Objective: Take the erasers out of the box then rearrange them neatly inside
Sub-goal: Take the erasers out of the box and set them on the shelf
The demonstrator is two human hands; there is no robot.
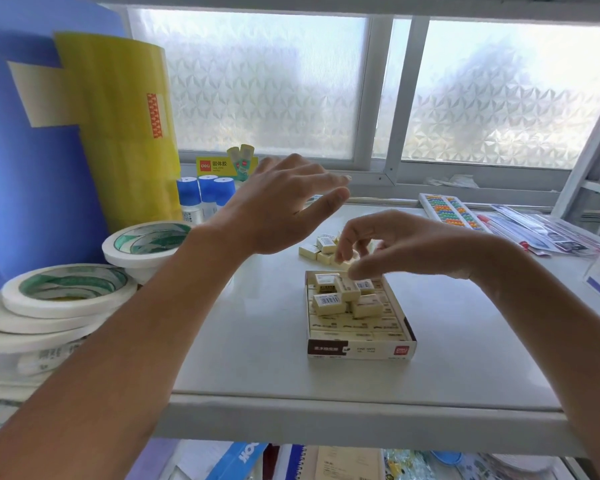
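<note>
An open brown-and-white box [359, 351] stands in the middle of the white shelf. Flat rows of cream erasers fill it, and several loose erasers [329, 301] lie crooked on top at its far end. Just beyond the box, a small pile of erasers [312, 251] lies on the shelf. My right hand [395, 249] hovers over the box's far edge with its fingers curled down. Its fingertips and thumb pinch a cream eraser [344, 263] beside the pile. My left hand [281, 206] floats above the shelf to the left of the pile, fingers spread and holding nothing.
White tape rolls [66, 292] are stacked at the left, with tall yellow tape rolls [125, 133] and blue-capped glue bottles [207, 194] behind them. A bead abacus [451, 211] and packaged pens [541, 230] lie at the back right. The shelf's front edge [326, 415] runs below the box.
</note>
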